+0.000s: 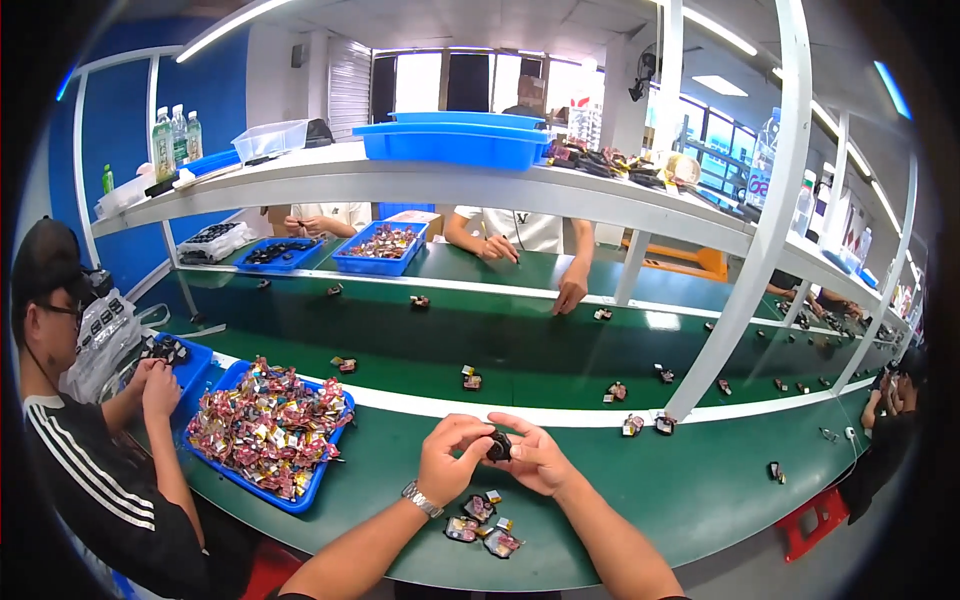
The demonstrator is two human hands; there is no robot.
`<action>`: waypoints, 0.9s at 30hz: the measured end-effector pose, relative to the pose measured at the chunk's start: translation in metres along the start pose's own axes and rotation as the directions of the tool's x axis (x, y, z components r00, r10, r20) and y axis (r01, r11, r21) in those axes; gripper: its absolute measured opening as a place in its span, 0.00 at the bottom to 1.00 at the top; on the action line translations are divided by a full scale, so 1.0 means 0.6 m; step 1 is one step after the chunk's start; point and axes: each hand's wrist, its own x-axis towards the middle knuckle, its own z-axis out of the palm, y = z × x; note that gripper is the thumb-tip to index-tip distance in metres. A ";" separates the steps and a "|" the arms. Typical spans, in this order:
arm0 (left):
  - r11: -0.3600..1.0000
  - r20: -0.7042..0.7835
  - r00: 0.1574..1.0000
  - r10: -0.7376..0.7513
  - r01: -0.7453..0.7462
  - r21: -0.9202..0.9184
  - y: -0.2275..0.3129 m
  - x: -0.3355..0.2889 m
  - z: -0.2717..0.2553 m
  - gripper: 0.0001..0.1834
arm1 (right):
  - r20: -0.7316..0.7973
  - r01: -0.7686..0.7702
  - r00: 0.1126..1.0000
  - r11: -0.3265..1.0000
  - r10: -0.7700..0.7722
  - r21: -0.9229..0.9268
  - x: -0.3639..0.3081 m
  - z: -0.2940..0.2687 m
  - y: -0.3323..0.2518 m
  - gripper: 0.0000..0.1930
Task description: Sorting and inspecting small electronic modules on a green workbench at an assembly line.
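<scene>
One black part [499, 447], held between the fingers [525, 453]

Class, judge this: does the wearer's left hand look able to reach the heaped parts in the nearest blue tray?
Probably yes: the heaped parts fill an uncovered blue tray, with nothing visible in between. The left hand, though, is holding a small black piece with the right hand.

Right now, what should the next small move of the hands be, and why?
Probably a slight turn with the right hand while the left hand steadies the small black rounded part: the fingers of both hands meet around it, raised above the smooth green tabletop, giving a two-sided grip that should suit a careful adjustment.
</scene>
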 end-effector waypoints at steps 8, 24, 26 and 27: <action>0.974 0.142 0.981 -0.135 0.158 -0.162 0.013 0.010 -0.008 0.08 | 0.116 0.003 0.993 1.000 0.000 -0.020 0.001 -0.006 0.000 0.36; 0.968 -0.018 1.000 -0.025 0.029 0.251 -0.038 0.013 -0.026 0.10 | -0.533 -0.247 0.768 0.603 -0.356 -0.758 0.080 -0.186 -0.118 0.26; 0.961 0.039 0.999 -0.008 -0.003 0.275 -0.039 0.016 -0.006 0.09 | -0.383 -0.571 0.635 -0.074 -0.671 -0.818 0.067 -0.232 -0.120 0.28; 0.952 0.060 0.998 -0.038 0.018 0.306 -0.043 0.015 -0.008 0.09 | -0.366 -0.609 0.596 -0.105 -0.714 -0.786 0.072 -0.239 -0.112 0.26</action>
